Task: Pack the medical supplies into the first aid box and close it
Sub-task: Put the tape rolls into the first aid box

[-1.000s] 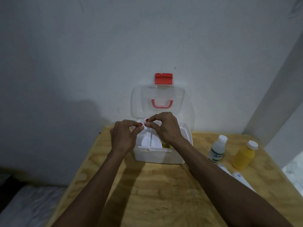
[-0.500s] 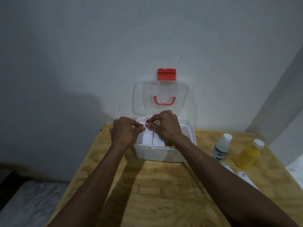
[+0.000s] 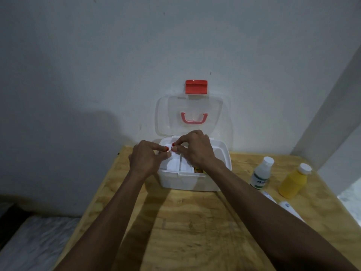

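Observation:
The white first aid box (image 3: 193, 181) stands open at the table's back edge. Its clear lid (image 3: 195, 114), with a red handle and red latch (image 3: 196, 87), leans against the wall. A white inner tray (image 3: 173, 165) with a centre divider sits in the box, and a yellow item (image 3: 198, 170) shows below my right wrist. My left hand (image 3: 145, 159) and my right hand (image 3: 197, 149) meet over the tray's left side, fingertips pinched together on a small white item (image 3: 172, 147); what it is I cannot tell.
A white bottle with a green label (image 3: 261, 173) and a yellow bottle with a white cap (image 3: 293, 181) stand right of the box. Two white tubes (image 3: 289, 208) lie partly behind my right forearm. The wooden table (image 3: 185, 222) ends at left above a pale floor.
Both hands have stayed pinched together over the tray, with only small finger shifts. The view has tilted a little, so the box and the bottles sit slightly differently in frame.

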